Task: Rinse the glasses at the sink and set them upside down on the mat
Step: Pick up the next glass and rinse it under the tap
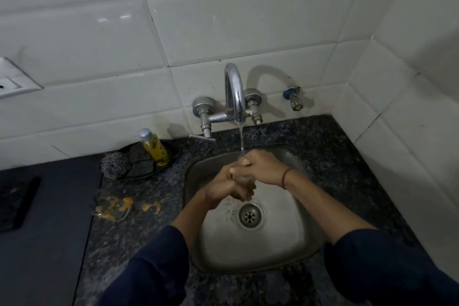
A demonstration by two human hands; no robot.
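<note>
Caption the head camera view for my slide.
Left hand and right hand hold an apparent glass under the running tap over the sink.

A clear glass (pixel 244 185), brownish where wet, is over the sink (pixel 273 236) at 12 o'clock of the drain (pixel 249 215). The left hand (pixel 221 187) and right hand (pixel 262 169) grip it under the water (pixel 241 141); its tilt cannot be told. The sink is steel, square with rounded corners. At its 9 o'clock a second glass (pixel 111 207), clear with orange-yellow print, seems to lie on its side, with a third glass (pixel 151 206) just at its 3 o'clock. The dark grey mat (pixel 49 218) lies flat at their 9 o'clock.
</note>
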